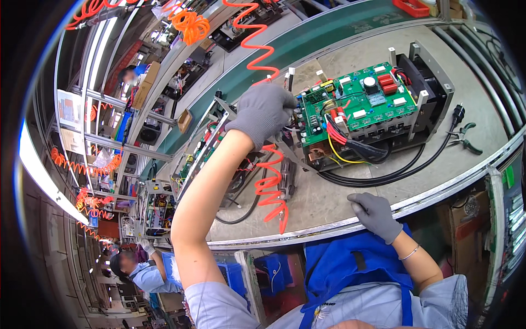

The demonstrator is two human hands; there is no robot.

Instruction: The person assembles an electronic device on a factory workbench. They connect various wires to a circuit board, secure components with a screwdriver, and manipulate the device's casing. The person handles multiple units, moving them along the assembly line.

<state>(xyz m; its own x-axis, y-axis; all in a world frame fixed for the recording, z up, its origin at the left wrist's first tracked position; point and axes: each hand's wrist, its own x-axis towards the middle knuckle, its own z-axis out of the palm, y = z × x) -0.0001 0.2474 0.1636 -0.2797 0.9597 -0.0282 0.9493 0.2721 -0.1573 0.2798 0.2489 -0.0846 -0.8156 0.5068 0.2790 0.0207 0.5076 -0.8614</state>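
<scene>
At nine o'clock in my view a bright light strip point(41, 175) curves along the rim, with shelving racks point(93, 120) and orange coiled hoses point(82, 164) beside it. Down at seven o'clock a co-worker in a light blue shirt point(143, 274) bends over another station. At eleven o'clock more orange coiled hose point(189, 24) hangs above a long green conveyor belt point(307, 46) that runs diagonally up toward one o'clock.

Moving in, I see a second open chassis point(205, 145) lying on the grey worktop point(329, 200), and an orange coiled air hose point(271, 181) drops past it to the near edge. My left hand point(264, 112), in a grey glove, is reaching out at about twelve o'clock; its fingers are curled together against the left end of the green circuit board point(359, 104), but I cannot tell exactly what they pinch. The board sits on top of a black metal power unit point(383, 118), at one o'clock from the centre of the worktop. Black cables point(378, 176) loop out beneath it.

My right hand point(373, 211), also gloved, rests flat and loosely spread on the worktop's near edge at five o'clock, holding nothing. Farther right, at three o'clock, green-handled pliers point(466, 140) lie beside a black plug point(458, 114).
</scene>
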